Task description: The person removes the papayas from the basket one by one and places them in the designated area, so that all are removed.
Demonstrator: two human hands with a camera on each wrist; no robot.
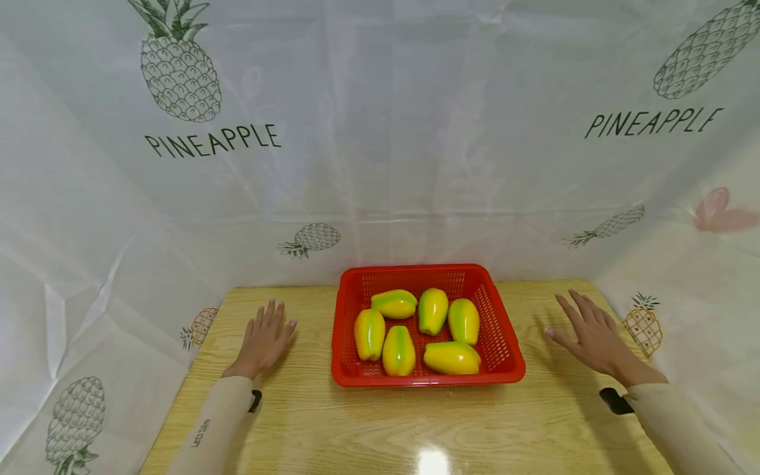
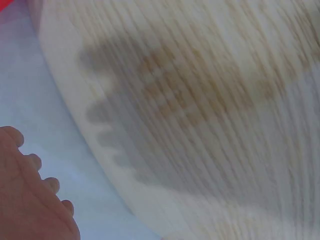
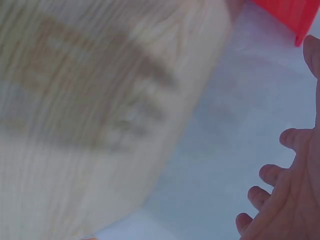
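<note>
A red plastic basket with perforated walls stands on the wooden table, and several yellow-green fruits, papaya-like in shape, lie in it. One such fruit lies at the basket's front right; another is at its left side. To the left of the basket, my left hand is held palm down with its fingers spread, apart from it. On the other side, my right hand is also spread out, touching no object. Both hands cast shadows on the wood in the wrist views.
The wooden table meets a white sheet printed with pineapples, which hangs behind it and along both sides. A dark band sits at the right wrist. In the right wrist view, the basket's corner shows at the top.
</note>
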